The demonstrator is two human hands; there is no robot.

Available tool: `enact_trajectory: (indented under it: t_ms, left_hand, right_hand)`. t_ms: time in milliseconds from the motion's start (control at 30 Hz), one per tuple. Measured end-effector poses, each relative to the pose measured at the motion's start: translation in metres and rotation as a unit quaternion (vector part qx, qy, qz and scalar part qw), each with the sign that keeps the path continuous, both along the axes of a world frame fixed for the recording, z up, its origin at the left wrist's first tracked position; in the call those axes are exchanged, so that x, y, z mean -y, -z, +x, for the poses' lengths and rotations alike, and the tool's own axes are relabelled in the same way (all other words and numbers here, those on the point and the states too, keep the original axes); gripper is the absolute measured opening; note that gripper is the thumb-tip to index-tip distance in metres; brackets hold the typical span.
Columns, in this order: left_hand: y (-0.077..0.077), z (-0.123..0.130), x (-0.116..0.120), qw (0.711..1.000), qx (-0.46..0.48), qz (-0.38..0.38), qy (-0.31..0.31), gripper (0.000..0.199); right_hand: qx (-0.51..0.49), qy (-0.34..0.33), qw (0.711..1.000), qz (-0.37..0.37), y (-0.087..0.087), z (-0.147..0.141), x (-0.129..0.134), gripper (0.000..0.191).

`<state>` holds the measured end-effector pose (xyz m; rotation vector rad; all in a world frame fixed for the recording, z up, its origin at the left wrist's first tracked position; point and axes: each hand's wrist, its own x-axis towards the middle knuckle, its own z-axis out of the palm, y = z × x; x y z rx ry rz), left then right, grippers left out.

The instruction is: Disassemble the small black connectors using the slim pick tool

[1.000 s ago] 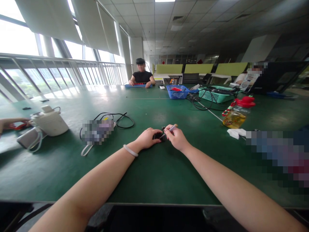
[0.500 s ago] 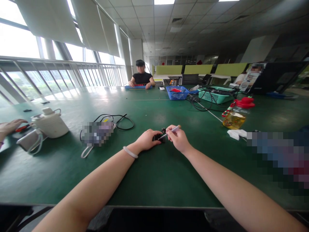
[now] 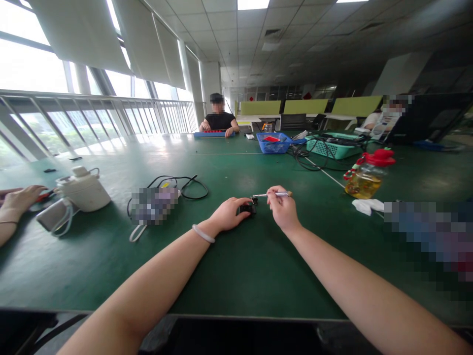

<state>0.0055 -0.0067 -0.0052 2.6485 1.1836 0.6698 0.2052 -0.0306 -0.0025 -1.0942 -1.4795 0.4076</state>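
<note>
My left hand rests on the green table and grips a small black object between thumb and fingers. What kind of object it is, I cannot make out. My right hand pinches a slim silver screwdriver, held nearly level. Its thin shaft points left, and the tip reaches a small dark piece at the black object's upper right corner. Whether tip and piece touch is too small to tell.
Left of my hands lie a blurred-out item with a black cable and a white bottle. Another person's hand is at the left edge. A red-lidded jar stands right. A blue basket and green basket sit farther back.
The screwdriver has swung from slanting down onto the black object to nearly level, its tip now at the object's upper corner. My right hand has shifted slightly right; the left hand keeps its hold.
</note>
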Motion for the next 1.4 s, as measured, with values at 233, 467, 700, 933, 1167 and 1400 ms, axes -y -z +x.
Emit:
enact_trajectory:
  t_ms: [233, 467, 700, 933, 1167, 1400]
  left_hand:
    - [0.000, -0.001, 0.000, 1.000, 0.010, 0.018, 0.014, 0.035]
    - [-0.003, 0.001, 0.005, 1.000, 0.016, -0.006, -0.002, 0.055]
    - [-0.003, 0.000, 0.006, 1.000, 0.005, -0.028, 0.004, 0.059]
    - [0.001, -0.003, 0.000, 0.999, -0.004, -0.036, 0.016, 0.051]
    - [0.001, -0.002, -0.001, 0.999, -0.016, -0.038, 0.016, 0.043]
    - [-0.001, -0.001, 0.000, 0.999, -0.009, -0.033, 0.022, 0.041]
  right_hand:
    - [-0.023, -0.037, 0.998, -0.039, -0.001, -0.005, 0.001, 0.024]
    - [-0.095, -0.074, 0.992, -0.044, -0.007, 0.002, -0.002, 0.036]
    - [-0.355, -0.175, 0.906, -0.151, -0.017, 0.024, -0.014, 0.048]
    - [-0.533, -0.161, 0.795, -0.242, -0.011, 0.031, -0.021, 0.044]
    - [-0.424, -0.111, 0.865, -0.246, 0.006, 0.028, -0.028, 0.040]
    - [-0.370, -0.113, 0.889, -0.246, 0.013, 0.026, -0.028, 0.041]
